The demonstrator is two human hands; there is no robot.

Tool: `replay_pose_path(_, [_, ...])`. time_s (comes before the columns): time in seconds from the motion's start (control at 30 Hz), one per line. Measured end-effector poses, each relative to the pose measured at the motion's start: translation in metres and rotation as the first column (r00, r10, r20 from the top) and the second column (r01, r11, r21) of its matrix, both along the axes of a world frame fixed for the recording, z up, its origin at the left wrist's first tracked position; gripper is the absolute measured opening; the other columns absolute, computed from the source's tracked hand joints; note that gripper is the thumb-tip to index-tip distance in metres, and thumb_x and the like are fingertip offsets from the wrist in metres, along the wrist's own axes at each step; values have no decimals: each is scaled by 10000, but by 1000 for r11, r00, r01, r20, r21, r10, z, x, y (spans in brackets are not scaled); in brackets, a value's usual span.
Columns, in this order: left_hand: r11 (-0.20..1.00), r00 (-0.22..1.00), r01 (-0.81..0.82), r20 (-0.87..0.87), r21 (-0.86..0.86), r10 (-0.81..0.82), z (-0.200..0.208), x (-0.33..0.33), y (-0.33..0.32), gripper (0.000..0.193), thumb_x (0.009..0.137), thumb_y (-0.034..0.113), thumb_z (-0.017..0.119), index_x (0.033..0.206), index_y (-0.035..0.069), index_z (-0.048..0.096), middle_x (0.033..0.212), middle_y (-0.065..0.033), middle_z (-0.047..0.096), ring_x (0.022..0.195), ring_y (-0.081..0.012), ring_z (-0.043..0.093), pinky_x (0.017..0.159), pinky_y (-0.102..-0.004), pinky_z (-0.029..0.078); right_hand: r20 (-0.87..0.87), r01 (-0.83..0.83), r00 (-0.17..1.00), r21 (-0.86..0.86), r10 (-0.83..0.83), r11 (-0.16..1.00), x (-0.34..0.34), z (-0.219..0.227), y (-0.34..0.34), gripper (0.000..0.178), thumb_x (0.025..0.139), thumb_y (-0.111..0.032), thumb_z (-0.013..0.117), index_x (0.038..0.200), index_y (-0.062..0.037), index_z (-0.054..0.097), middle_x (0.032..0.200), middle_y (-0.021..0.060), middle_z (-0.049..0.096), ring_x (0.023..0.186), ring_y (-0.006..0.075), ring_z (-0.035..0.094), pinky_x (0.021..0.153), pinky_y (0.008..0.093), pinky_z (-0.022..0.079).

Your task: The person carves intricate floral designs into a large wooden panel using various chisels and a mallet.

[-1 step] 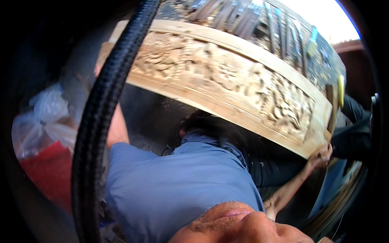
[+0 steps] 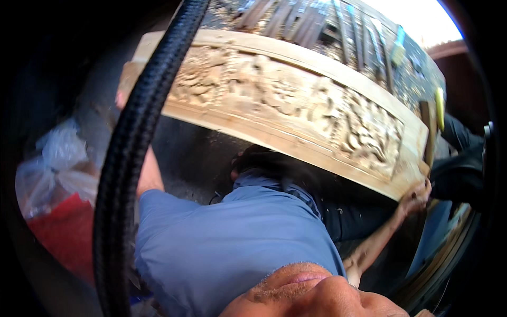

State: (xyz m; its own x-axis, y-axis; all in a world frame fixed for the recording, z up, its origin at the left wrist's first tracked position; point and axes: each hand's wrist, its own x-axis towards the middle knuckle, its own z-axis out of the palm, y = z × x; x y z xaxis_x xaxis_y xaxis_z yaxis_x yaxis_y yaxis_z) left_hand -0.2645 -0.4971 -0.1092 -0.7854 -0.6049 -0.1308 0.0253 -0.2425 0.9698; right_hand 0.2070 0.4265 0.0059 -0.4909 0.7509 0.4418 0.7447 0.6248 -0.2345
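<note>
A long carved panel (image 2: 296, 134) of pale wood, with raised flower and leaf relief inside a plain frame, spans the view at a tilt, its left end farther up. My right hand (image 2: 415, 196) is closed around its lower right corner. At the left end my left hand (image 2: 120, 99) grips the panel's edge; only a little of its fingers shows, as a thick black braided cable hides the rest. The panel is held over my lap, beside the workbench, and looks slightly blurred by motion.
Several chisel-like tools (image 2: 306, 24) lie in a row among wood shavings on the workbench (image 2: 417, 90). A brush (image 2: 398, 50) lies near its far edge. The braided cable (image 2: 138, 142) crosses the left side. Left of me are a clear plastic bag (image 2: 58, 174) and red material (image 2: 66, 232).
The panel has shifted slightly left in the picture, its left end a bit lower and its right end a bit higher. The bench has also shifted in view. Both hands keep their hold.
</note>
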Motion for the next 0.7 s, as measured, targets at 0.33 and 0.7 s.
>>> replay_pose_path(0.33, [877,880,-135,352,-461,320,39,4,51,602,1057,465,619,1427,-8,659,1328,-180,749,1178,-350,716,1046,-459,558,129,102,986,-3,-101,995,-5,29,-29,406,1120,-396,622,1432,-146,692,1182,177,808,1005,409,783,843,489,601])
replay_pose_path(0.7, [4,985,121,121,-993,126,78,97,215,702,1049,569,667,1482,18,616,1503,-204,646,1411,-364,592,1186,-479,413,-663,-824,566,-438,490,359,-222,69,-77,500,1136,-472,601,1296,-30,772,964,140,836,788,140,784,650,254,568])
